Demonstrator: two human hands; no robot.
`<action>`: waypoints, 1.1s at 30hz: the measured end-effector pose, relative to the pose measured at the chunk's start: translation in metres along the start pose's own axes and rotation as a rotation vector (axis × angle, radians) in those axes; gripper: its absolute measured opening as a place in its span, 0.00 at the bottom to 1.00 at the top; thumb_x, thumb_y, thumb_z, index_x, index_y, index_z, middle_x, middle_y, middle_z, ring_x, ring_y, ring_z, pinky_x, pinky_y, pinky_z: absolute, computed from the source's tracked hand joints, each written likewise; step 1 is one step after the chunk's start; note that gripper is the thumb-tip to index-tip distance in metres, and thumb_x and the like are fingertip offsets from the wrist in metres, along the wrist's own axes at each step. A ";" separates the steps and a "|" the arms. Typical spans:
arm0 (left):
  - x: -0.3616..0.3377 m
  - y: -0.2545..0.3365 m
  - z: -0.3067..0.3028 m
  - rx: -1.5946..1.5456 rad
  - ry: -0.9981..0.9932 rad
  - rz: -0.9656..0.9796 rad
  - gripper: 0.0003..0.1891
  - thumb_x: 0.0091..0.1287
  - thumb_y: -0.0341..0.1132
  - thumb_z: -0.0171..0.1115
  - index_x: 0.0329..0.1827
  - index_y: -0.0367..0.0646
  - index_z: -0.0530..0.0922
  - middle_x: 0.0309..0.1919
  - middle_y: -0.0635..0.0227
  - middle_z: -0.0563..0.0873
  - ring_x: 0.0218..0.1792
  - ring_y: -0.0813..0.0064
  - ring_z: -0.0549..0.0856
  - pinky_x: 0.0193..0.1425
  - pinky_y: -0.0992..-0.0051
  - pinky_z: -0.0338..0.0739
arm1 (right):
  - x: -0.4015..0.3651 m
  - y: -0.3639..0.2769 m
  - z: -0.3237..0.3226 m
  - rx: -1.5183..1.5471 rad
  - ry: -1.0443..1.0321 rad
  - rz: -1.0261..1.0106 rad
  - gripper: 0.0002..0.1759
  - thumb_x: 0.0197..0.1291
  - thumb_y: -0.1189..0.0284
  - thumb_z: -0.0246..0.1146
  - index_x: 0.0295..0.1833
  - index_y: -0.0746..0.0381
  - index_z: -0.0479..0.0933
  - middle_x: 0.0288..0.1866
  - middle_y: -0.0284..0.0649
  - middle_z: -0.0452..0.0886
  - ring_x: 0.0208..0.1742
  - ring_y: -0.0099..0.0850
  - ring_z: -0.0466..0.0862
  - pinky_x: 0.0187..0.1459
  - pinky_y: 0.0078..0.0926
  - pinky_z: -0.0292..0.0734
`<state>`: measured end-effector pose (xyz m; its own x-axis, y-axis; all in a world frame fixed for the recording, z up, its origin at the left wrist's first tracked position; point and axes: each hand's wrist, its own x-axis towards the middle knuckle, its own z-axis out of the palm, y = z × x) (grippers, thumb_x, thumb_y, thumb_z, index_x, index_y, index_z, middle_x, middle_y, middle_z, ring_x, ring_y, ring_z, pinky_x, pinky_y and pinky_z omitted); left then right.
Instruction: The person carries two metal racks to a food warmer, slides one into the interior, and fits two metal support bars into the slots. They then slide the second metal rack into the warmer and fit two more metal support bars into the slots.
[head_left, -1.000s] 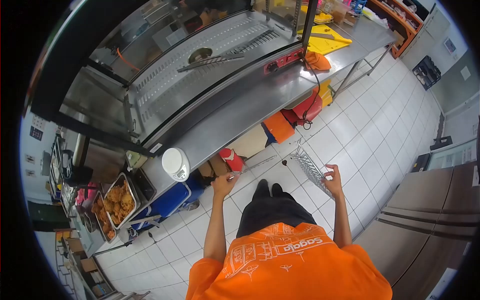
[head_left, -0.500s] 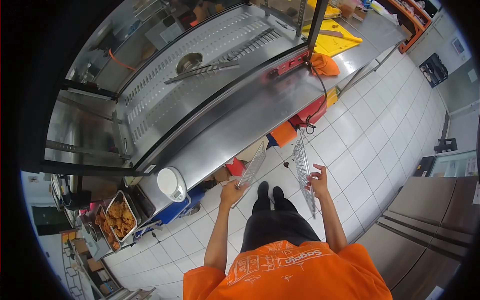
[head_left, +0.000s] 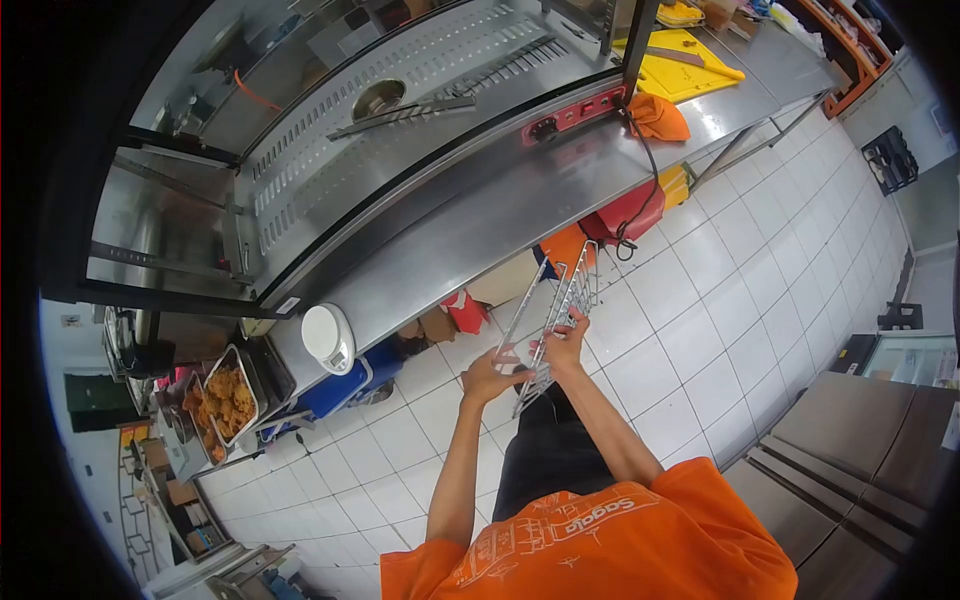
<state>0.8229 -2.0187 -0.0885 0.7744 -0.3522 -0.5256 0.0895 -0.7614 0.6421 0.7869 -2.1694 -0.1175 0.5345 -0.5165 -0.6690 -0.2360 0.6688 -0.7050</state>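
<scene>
Two metal wire racks are held upright, side by side and close together, in front of my body above the tiled floor. My left hand (head_left: 488,378) grips the lower part of the left wire rack (head_left: 527,302), its fingers wrapped round the edge. My right hand (head_left: 566,342) is closed on the right wire rack (head_left: 574,290), which looks deeper and has a bent-up end. Whether the two racks touch cannot be made out. Beyond them runs the front edge of the steel counter (head_left: 440,265).
On the counter stands a glass display cabinet with a perforated floor (head_left: 300,185), holding a steel bowl (head_left: 379,98) and metal strips. A white scale (head_left: 328,338) sits at the counter's left end, near a tray of fried chicken (head_left: 232,400). A yellow cutting board (head_left: 685,66) lies far right.
My right hand has swung left with its rack, bringing it beside the left one. My left hand has shifted slightly right. The view has moved a little.
</scene>
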 end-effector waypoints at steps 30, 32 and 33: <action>0.028 -0.040 -0.090 0.414 -0.008 -0.097 0.30 0.49 0.68 0.61 0.40 0.52 0.82 0.34 0.71 0.87 0.47 0.65 0.83 0.58 0.45 0.57 | 0.012 -0.089 -0.158 -0.294 0.256 -0.157 0.39 0.57 0.74 0.57 0.69 0.53 0.42 0.40 0.44 0.71 0.19 0.28 0.72 0.20 0.30 0.79; 0.022 -0.036 -0.086 0.467 -0.063 -0.116 0.30 0.50 0.68 0.60 0.40 0.52 0.82 0.33 0.72 0.86 0.47 0.66 0.83 0.59 0.45 0.55 | 0.012 -0.089 -0.151 -0.260 0.248 -0.132 0.38 0.58 0.75 0.57 0.68 0.53 0.43 0.40 0.44 0.70 0.18 0.26 0.71 0.18 0.28 0.76; 0.021 -0.038 -0.082 0.452 -0.045 -0.125 0.30 0.50 0.68 0.60 0.41 0.52 0.82 0.33 0.72 0.86 0.47 0.66 0.83 0.59 0.45 0.55 | 0.015 -0.091 -0.147 -0.236 0.245 -0.125 0.37 0.58 0.75 0.56 0.68 0.53 0.43 0.39 0.44 0.70 0.17 0.25 0.70 0.17 0.27 0.75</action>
<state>0.8871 -1.9528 -0.0787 0.7463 -0.2586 -0.6133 -0.1097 -0.9566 0.2700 0.6971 -2.3161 -0.0978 0.3669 -0.7185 -0.5909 -0.3777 0.4655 -0.8004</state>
